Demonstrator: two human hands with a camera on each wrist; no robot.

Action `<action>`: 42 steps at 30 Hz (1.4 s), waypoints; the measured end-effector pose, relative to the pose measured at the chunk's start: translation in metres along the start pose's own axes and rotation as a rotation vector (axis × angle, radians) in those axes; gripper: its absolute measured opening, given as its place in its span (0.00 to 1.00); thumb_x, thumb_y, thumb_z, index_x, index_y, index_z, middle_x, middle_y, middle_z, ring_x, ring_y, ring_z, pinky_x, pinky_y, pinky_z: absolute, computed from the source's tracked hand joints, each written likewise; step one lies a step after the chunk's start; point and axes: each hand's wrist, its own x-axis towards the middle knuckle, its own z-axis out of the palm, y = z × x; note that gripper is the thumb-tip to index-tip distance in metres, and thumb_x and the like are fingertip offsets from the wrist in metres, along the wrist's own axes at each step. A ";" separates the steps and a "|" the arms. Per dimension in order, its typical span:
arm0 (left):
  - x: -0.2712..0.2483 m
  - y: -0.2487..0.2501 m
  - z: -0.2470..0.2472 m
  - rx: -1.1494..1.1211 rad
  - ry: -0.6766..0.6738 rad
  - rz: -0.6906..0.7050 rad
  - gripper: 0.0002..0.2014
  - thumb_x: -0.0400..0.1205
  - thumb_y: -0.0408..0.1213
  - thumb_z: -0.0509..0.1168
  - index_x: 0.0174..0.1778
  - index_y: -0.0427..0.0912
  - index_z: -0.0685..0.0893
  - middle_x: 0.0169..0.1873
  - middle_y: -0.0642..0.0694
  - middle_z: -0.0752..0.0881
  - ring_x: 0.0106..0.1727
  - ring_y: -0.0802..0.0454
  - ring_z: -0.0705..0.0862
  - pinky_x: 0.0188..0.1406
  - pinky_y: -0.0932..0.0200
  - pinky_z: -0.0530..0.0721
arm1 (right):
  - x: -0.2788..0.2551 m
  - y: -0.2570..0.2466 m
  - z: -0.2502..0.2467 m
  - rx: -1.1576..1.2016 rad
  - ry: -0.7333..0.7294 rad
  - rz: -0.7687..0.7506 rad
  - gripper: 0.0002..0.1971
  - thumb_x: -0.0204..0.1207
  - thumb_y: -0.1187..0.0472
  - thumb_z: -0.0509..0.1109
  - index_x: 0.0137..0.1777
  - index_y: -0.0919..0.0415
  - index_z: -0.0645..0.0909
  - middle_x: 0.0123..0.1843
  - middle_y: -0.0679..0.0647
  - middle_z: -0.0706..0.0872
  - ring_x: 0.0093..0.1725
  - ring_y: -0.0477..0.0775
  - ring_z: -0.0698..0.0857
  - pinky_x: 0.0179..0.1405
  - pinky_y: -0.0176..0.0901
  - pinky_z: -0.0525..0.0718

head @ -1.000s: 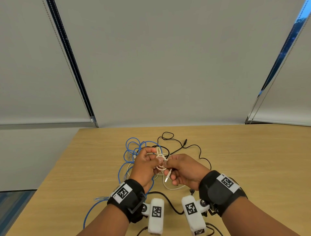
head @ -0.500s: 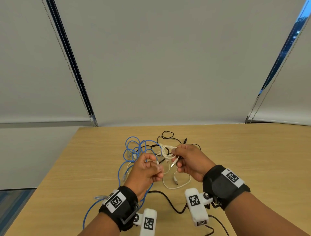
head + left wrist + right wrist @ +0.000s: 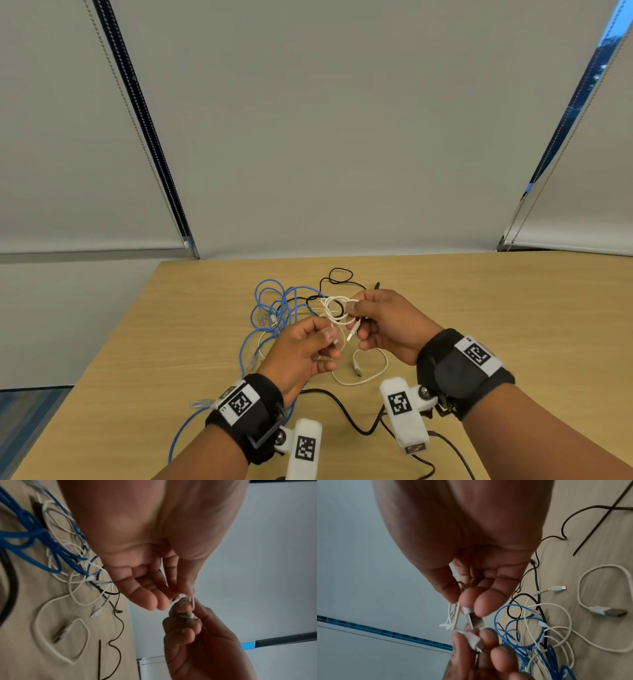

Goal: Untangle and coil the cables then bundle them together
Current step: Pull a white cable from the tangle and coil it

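Holding a small white cable (image 3: 337, 310) up above the counter (image 3: 513, 308), the right hand (image 3: 383, 322) pinches its coiled loops and USB plug (image 3: 475, 620) in thumb and fingers, probably to keep the coil from springing open. The left hand (image 3: 301, 353) pinches the cable's other, smaller plug (image 3: 472, 639) just beside it, likely to tuck the end in. Below lies the rest, unsorted: a blue cable (image 3: 270, 308), black cable (image 3: 342, 411) and another white cable (image 3: 370, 373) loosely tangled.
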 end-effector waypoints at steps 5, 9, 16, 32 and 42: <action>-0.005 -0.012 -0.002 0.126 0.020 -0.036 0.08 0.85 0.33 0.68 0.43 0.47 0.89 0.44 0.44 0.91 0.43 0.51 0.89 0.42 0.55 0.87 | -0.003 -0.004 -0.005 -0.061 0.021 -0.034 0.05 0.85 0.65 0.70 0.47 0.64 0.81 0.32 0.54 0.86 0.24 0.47 0.79 0.24 0.41 0.85; 0.003 0.004 -0.006 0.024 0.131 0.004 0.09 0.87 0.42 0.66 0.52 0.50 0.93 0.48 0.46 0.93 0.43 0.52 0.88 0.42 0.55 0.85 | -0.004 -0.004 -0.005 -0.295 0.001 -0.046 0.05 0.83 0.65 0.71 0.51 0.68 0.84 0.33 0.57 0.85 0.25 0.48 0.80 0.25 0.41 0.85; 0.008 0.023 -0.012 0.218 0.084 0.006 0.05 0.84 0.30 0.69 0.47 0.39 0.91 0.33 0.42 0.88 0.27 0.53 0.82 0.25 0.61 0.83 | -0.004 -0.006 -0.002 -0.393 -0.062 -0.095 0.05 0.83 0.64 0.72 0.48 0.65 0.88 0.33 0.52 0.87 0.29 0.46 0.82 0.28 0.37 0.84; 0.004 0.012 0.002 0.239 0.193 0.161 0.02 0.84 0.31 0.70 0.50 0.39 0.87 0.34 0.37 0.85 0.22 0.52 0.80 0.20 0.59 0.80 | -0.004 0.017 0.011 0.200 0.025 -0.005 0.04 0.84 0.70 0.69 0.52 0.61 0.79 0.38 0.59 0.90 0.31 0.53 0.86 0.31 0.43 0.88; 0.006 0.006 0.004 0.686 0.381 0.463 0.11 0.82 0.37 0.71 0.43 0.60 0.82 0.22 0.56 0.72 0.24 0.60 0.70 0.26 0.62 0.73 | -0.012 0.017 0.021 0.252 -0.023 0.008 0.06 0.86 0.62 0.67 0.56 0.63 0.84 0.46 0.59 0.91 0.40 0.54 0.89 0.39 0.46 0.88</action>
